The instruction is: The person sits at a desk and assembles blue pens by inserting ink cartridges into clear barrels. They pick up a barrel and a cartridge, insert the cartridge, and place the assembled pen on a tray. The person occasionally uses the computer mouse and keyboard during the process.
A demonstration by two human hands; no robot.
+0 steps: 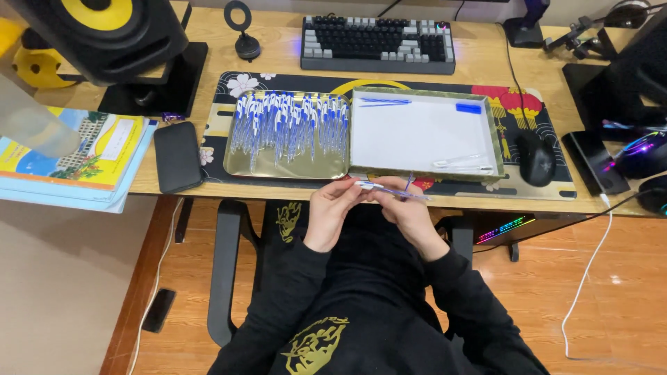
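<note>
Head view: my left hand (332,207) and right hand (405,206) meet just in front of the wooden desk edge (292,197), fingers narrowed together on one slim clear-and-blue plastic pen (389,189), held roughly level between them. Behind the pen on the desk, the shallow gold metal tray (240,165) holds a row of blue-and-white pens (288,123). Right of that tray, touching it, sits the white-lined box lid (424,135) with a few loose pen parts (460,163).

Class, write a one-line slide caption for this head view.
Both hands, left hand and right hand, hold a pen beside a tray of pens.
</note>
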